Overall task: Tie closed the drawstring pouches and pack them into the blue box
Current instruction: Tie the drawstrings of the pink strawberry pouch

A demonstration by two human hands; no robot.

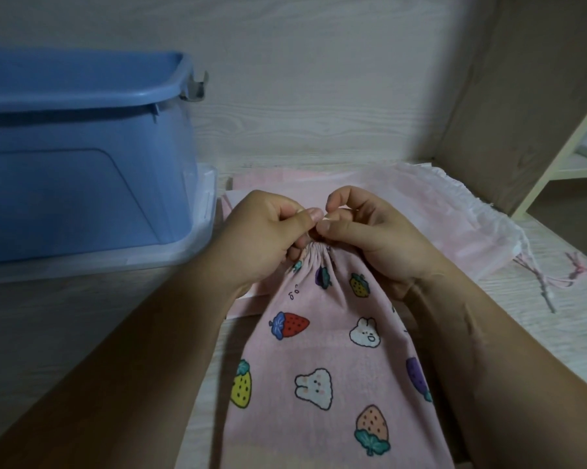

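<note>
- Head view: left of the grip, the blue box [82, 157] stands on a clear plastic tray [116, 262], its wall near the left hand [265, 242]. Bare table [65, 333] lies open in front of it.
- Both hands meet just above the gathered mouth of the printed pink pouch [319, 350]. The left hand pinches with thumb and forefinger, and the right hand [373, 238] curls in against it. The cord is hidden.
- Pouch body runs from the grip toward the viewer, between the forearms. Its print shows strawberries and rabbits, and the small marks are unreadable.
- Beyond and right of the grip lie flat pink pouches [420, 198], then loose cords [542, 286]. An upright wooden panel [522, 96] bounds the right side.
</note>
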